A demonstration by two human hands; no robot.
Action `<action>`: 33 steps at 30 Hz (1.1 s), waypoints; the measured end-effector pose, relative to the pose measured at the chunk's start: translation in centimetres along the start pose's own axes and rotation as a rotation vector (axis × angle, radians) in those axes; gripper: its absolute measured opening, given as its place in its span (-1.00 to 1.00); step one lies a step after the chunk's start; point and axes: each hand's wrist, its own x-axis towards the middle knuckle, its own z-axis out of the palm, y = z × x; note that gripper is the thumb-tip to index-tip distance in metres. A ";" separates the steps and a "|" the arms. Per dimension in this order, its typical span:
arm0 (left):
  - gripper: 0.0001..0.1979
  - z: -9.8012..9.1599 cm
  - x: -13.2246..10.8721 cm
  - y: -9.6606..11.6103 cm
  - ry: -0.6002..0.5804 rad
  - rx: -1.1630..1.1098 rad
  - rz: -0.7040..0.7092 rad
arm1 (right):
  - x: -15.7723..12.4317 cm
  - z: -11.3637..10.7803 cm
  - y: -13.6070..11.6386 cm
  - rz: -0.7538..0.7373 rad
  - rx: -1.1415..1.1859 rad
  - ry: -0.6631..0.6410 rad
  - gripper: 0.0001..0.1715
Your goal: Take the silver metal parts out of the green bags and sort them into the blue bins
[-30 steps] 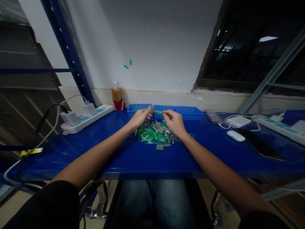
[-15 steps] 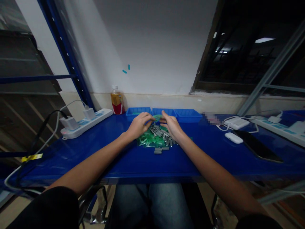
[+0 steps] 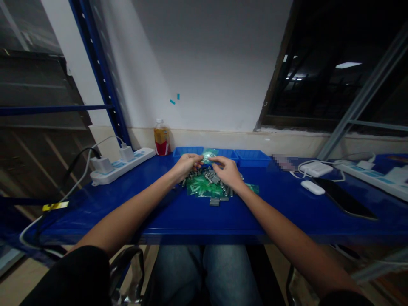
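Observation:
Between my two hands is a small green see-through plastic bag (image 3: pixel 209 154), held up over the table. My left hand (image 3: pixel 187 165) pinches its left edge. The fingers of my right hand (image 3: pixel 228 171) are closed at its lower right edge. Just beneath them lies a heap of small grey metal cylinders (image 3: pixel 214 177), partly covered by my right hand. More flat green bags (image 3: pixel 199 187) are spread under and in front of the heap. A few cylinders (image 3: pixel 214 202) lie apart on the near side.
Three blue trays (image 3: pixel 254 159) stand in a row at the wall, beside a drink bottle (image 3: pixel 162 138). Power strips with cables lie at the left (image 3: pixel 127 163) and right. A phone (image 3: pixel 346 199) and a white case (image 3: pixel 313 187) rest on the blue table (image 3: pixel 274 212).
The green bag now stands up between my hands, its face turned toward me. My right hand's fingers have bent in to its lower edge. The whole view has shifted slightly.

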 end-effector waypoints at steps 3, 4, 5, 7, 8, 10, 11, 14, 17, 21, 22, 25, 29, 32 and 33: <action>-0.86 -1.0 0.7 0.4 0.096 -0.129 0.006 | 0.1 -0.1 -0.2 0.012 -0.024 -0.050 -0.63; -0.85 -1.5 0.9 0.5 0.147 -0.165 0.021 | 0.1 -0.2 -0.2 0.033 -0.034 -0.063 -0.61; -0.84 -2.1 1.3 0.6 0.197 -0.195 0.036 | 0.2 -0.4 -0.2 0.058 -0.058 -0.082 -0.61; -0.85 -3.2 1.8 0.6 0.264 -0.234 0.049 | 0.2 -0.7 -0.1 0.086 -0.144 -0.146 -0.66; -0.87 -3.7 2.1 0.5 0.278 -0.230 0.054 | 0.1 -0.8 -0.1 0.073 -0.193 -0.196 -0.69; -0.86 -4.4 2.4 0.1 0.292 -0.150 0.073 | -0.1 -1.0 -0.3 -0.002 -0.274 -0.315 -0.73; -0.81 -4.5 2.5 -0.1 0.300 -0.069 0.093 | -0.3 -1.0 -0.5 -0.051 -0.305 -0.380 -0.71; -0.64 -4.0 2.1 -0.9 0.317 0.335 0.246 | -0.7 -1.0 -1.2 -0.144 -0.392 -0.565 -0.56; -0.61 -2.8 1.2 -1.3 0.222 0.802 0.522 | -0.9 -1.0 -1.9 -0.157 -0.468 -0.660 -0.50; -0.66 -1.3 0.1 -1.4 0.017 1.055 0.684 | -1.0 -0.9 -2.4 -0.204 -0.515 -0.648 -0.52; -0.66 -1.1 0.0 -1.4 -0.005 1.067 0.694 | -1.0 -0.8 -2.4 -0.216 -0.528 -0.629 -0.55; -0.68 -0.7 -0.2 -1.4 -0.017 1.079 0.705 | -1.2 -0.2 -2.5 -0.248 -0.573 -0.570 -0.72; -0.68 -1.0 -0.2 -0.9 -0.029 1.044 0.654 | -1.3 0.8 -2.5 -0.357 -0.569 -0.483 -0.84; -0.66 -1.3 -0.2 -0.3 -0.020 0.955 0.564 | -1.0 1.1 -2.1 -0.314 -0.388 -0.281 -0.82; -0.65 -1.4 -0.2 0.0 -0.007 0.904 0.517 | -0.8 1.0 -1.9 -0.247 -0.296 -0.204 -0.81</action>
